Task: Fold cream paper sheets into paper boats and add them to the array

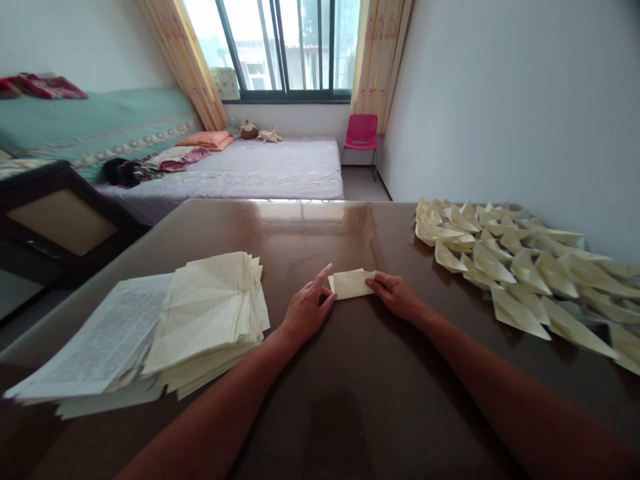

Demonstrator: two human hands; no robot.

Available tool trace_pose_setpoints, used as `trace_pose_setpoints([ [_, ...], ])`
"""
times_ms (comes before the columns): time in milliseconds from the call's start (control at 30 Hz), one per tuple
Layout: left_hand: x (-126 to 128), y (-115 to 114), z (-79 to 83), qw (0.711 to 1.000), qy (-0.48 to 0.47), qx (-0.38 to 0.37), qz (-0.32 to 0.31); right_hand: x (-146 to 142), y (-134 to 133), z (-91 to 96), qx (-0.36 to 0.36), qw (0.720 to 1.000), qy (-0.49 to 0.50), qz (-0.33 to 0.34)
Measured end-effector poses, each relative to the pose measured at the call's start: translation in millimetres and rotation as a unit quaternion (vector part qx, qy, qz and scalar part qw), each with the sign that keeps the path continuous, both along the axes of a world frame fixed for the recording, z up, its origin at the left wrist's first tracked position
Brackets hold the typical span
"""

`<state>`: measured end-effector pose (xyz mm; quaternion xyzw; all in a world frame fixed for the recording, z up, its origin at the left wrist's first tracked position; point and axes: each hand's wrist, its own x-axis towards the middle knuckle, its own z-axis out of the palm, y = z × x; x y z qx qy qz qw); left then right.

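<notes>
Folded paper [351,285] apparently mid-fold: right hand [397,295] pinching right end; left hand [306,310] spread, thumb at left edge. Next move likely calls for firm creasing.

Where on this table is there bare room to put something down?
Bare table lies beyond the left hand and right hand, between the paper stack and the folded pieces; also between the forearms, and between the right forearm and the folded pieces. Crowded spots: the stack at left, the pieces at right, and the slip between the hands.

The right grip [397,294] partly hides the folded paper [352,285].
</notes>
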<state>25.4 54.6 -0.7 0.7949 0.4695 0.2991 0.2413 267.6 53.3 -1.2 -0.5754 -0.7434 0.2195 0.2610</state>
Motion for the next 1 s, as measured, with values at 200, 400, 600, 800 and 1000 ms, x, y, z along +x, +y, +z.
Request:
trace_pose_setpoints([
  [200,2.5,-0.3,-0.7,0.998,0.034,0.046,0.001,-1.4,21.8,10.1,-0.036,0.995,-0.089,0.025],
  [400,0.6,-1.8,-3.0,0.993,0.067,0.090,-0.038,-4.8,33.0,12.7,-0.037,0.991,-0.122,0.029],
  [600,1.7,-2.6,-2.9,0.992,0.078,0.096,-0.032,-16.3,18.4,4.1,0.044,0.982,-0.168,-0.070],
  [800,3.5,-3.9,-2.9,0.991,0.088,0.096,-0.031,-15.8,18.2,2.7,0.025,0.982,-0.174,-0.076],
  [1000,5.0,-5.4,-1.0,0.982,0.149,0.113,-0.026,-16.2,18.9,4.0,0.010,0.977,-0.191,-0.089],
])
